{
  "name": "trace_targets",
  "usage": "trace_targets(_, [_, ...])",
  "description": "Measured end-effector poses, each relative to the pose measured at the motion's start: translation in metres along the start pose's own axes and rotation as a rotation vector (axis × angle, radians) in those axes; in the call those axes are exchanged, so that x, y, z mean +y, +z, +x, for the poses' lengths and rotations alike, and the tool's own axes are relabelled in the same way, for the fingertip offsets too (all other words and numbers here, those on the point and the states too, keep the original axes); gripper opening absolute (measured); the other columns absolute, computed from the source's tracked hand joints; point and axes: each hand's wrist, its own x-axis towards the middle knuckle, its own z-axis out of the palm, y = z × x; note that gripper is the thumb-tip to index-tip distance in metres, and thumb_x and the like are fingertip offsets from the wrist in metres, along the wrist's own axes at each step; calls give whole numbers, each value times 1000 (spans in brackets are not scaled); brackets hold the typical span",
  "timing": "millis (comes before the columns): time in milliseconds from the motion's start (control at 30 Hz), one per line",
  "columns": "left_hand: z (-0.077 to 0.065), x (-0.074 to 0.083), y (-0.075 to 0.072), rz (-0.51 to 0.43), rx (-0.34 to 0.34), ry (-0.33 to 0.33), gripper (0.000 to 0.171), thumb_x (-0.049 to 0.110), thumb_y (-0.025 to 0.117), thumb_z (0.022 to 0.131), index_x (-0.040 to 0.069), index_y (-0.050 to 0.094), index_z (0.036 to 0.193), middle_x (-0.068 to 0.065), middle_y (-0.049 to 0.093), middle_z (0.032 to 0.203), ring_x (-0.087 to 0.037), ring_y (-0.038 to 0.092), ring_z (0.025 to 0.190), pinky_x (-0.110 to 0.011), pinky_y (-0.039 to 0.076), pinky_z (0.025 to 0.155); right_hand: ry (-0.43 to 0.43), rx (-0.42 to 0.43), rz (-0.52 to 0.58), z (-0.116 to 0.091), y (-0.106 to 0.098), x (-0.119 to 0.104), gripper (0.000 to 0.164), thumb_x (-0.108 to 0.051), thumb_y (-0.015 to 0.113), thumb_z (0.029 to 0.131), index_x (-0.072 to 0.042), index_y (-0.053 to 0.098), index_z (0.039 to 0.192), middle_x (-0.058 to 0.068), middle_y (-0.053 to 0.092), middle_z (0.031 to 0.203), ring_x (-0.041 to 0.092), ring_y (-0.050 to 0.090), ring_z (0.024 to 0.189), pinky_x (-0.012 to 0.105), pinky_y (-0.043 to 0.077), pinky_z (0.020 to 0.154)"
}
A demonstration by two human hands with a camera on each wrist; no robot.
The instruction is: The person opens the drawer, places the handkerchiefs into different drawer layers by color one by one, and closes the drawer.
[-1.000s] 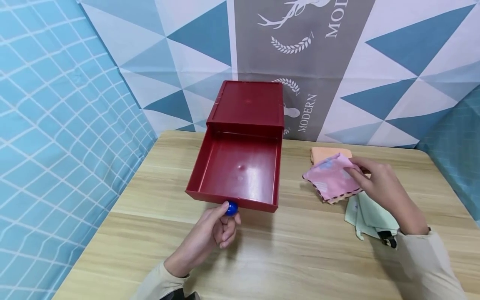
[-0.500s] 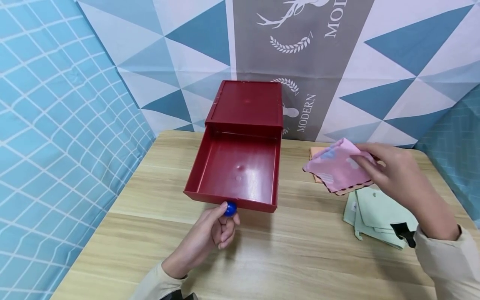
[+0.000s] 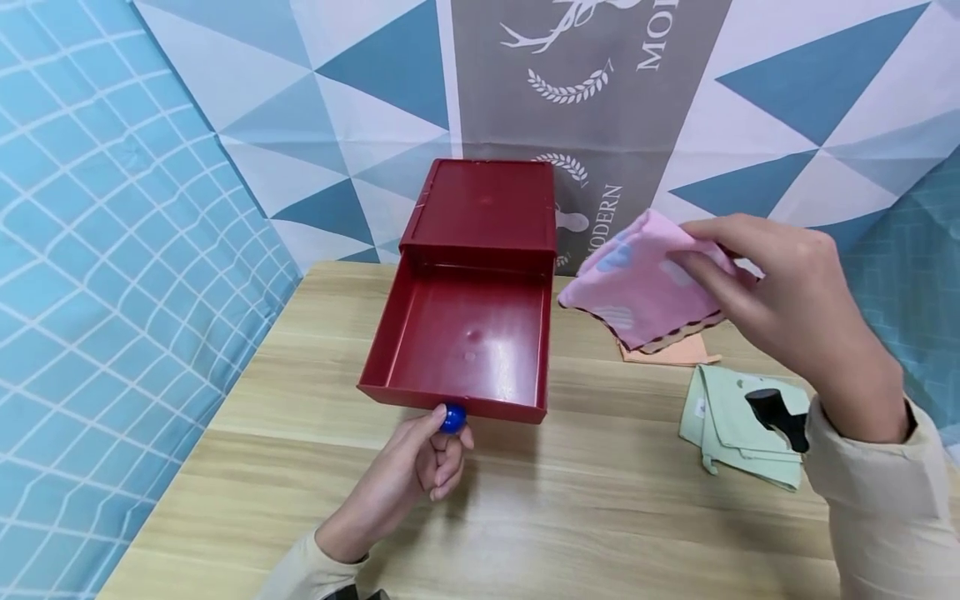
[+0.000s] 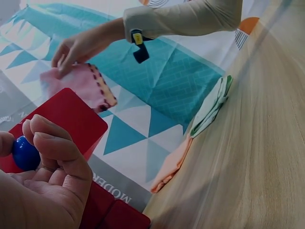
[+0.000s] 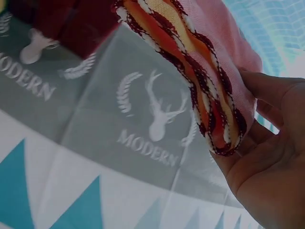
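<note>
The head view is bright and evenly lit, sharp across the frame, with straight lines bowing slightly toward the edges. Soft glare spots sit on the glossy floor of the open red plastic drawer (image 3: 468, 337), and a faint shadow lies on the pale wooden table (image 3: 570, 508) just right of the left hand (image 3: 420, 462). Both wrist views are far dimmer. In the left wrist view the table smears into streaks on the right. In the right wrist view the folded pink cloth (image 5: 205, 71) and right hand (image 5: 267, 162) sit close and soft.

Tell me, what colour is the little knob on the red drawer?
Blue: the knob shows best in the head view, pinched by the left hand.
</note>
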Motion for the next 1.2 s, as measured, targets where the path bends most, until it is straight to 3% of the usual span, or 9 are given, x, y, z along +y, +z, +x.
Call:
trace_targets(267, [-1,2,1,-8,-11,6,45,31,26,111,3,60,104,3,45,65,-13,41,53,-23,36,49,-96,31,95,26,4,-21,19,-1,77,84,0,74,103,7,71,87,-4,44,70,13,34,60])
trace_targets(500, [1,3,5,-32,-30,23,47,34,23,111,2,57,110,1,43,66,-16,39,53,-28,32,47,-187,-39,157,59,10,-35,16,-4,75,87,-3,74,103,5,69,87,1,48,72,14,36,60])
trace_targets(733, [1,6,8,-37,-29,18,47,34,21,111,2,55,111,0,42,65,-17,38,52,-31,29,46,-174,-125,281,78,37,-49,19,-5,76,87,-3,74,106,3,66,86,10,44,66,21,33,60])
trace_targets(967, [-1,7,7,-38,-19,1,48,37,22,111,3,56,111,0,43,65,-16,40,52,-30,30,46,-200,-155,403,91,62,-60,17,-7,75,89,-4,74,105,1,68,86,9,45,64,22,35,59])
trace_targets(1200, [0,8,7,-52,-21,1,49,37,22,111,2,56,111,1,43,66,-15,39,53,-28,30,46,-141,-313,486,99,93,-61,14,-13,72,93,-9,74,106,-4,53,68,9,41,57,25,36,57])
